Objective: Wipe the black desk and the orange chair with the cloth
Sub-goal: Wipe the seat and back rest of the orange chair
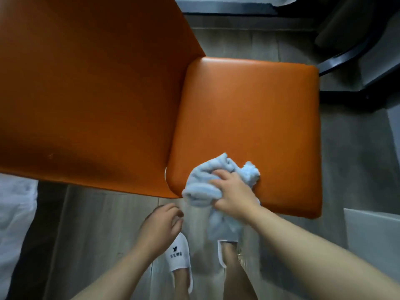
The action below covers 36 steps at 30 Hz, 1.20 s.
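The orange chair fills the upper view: its backrest (86, 94) spreads across the left and its padded seat (259, 109) lies in the middle right. A bunched light-blue cloth (207, 180) sits on the seat's near left corner, with one end hanging over the front edge. My right hand (233, 195) grips the cloth and presses it onto the seat. My left hand (162, 226) hovers below the seat's edge, fingers loosely curled, holding nothing. The black desk is only partly seen as dark frame parts (346, 59) at the upper right.
Grey wood floor (350, 161) surrounds the chair. My feet in white slippers (179, 256) stand just in front of the seat. White bedding (15, 208) lies at the left edge, and a pale box or panel (372, 232) stands at the right.
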### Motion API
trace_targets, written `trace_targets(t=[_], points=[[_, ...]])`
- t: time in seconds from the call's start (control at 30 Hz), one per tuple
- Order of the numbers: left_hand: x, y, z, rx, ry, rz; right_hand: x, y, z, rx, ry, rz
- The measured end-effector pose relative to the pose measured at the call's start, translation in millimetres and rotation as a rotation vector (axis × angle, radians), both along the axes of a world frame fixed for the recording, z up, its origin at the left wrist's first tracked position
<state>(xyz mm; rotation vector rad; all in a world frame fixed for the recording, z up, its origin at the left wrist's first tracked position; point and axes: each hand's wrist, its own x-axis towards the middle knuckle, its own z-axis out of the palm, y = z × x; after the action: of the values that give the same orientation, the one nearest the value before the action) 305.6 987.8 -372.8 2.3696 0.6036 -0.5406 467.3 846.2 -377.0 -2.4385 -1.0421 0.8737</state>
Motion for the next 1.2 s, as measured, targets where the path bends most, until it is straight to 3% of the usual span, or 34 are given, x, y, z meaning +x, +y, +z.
trace_targets(t=[0.07, 0.13, 0.2, 0.27, 0.4, 0.53, 0.67, 0.83, 0.9, 0.97, 1.1, 1.2], points=[[-7, 5, 2, -0.054, 0.116, 0.218, 33, 28, 6, 0.047, -0.110, -0.214], [-9, 11, 2, -0.132, 0.145, 0.579, 56, 67, 12, -0.083, -0.191, -0.253], [-4, 18, 4, -0.292, 0.072, 0.924, 50, 107, 10, -0.271, -0.186, -0.052], [2, 24, 8, -0.449, -0.074, 1.042, 20, 132, 0, -0.384, -0.241, 0.163], [9, 30, 14, -0.589, -0.237, 1.043, -26, 117, -7, -0.363, -0.394, 0.295], [9, 29, 15, -0.594, -0.220, 1.045, -41, 67, -8, -0.224, -0.476, 0.422], [9, 30, 15, -0.557, -0.126, 1.041, -25, 16, -3, -0.189, -0.533, 0.713], [10, 27, 16, -0.557, -0.112, 1.046, -7, 19, 16, -0.094, -0.505, 0.264], [11, 26, 15, -0.541, -0.110, 1.065, -17, 49, 10, -0.028, -0.533, 0.241], [13, 24, 16, -0.524, -0.109, 1.090, -38, 58, -6, -0.120, -0.431, 0.273], [11, 22, 17, -0.523, -0.104, 1.073, -49, -8, -24, -0.191, -0.425, 0.341], [8, 24, 15, -0.524, -0.117, 1.046, -36, -34, -6, -0.231, -0.372, 0.130]])
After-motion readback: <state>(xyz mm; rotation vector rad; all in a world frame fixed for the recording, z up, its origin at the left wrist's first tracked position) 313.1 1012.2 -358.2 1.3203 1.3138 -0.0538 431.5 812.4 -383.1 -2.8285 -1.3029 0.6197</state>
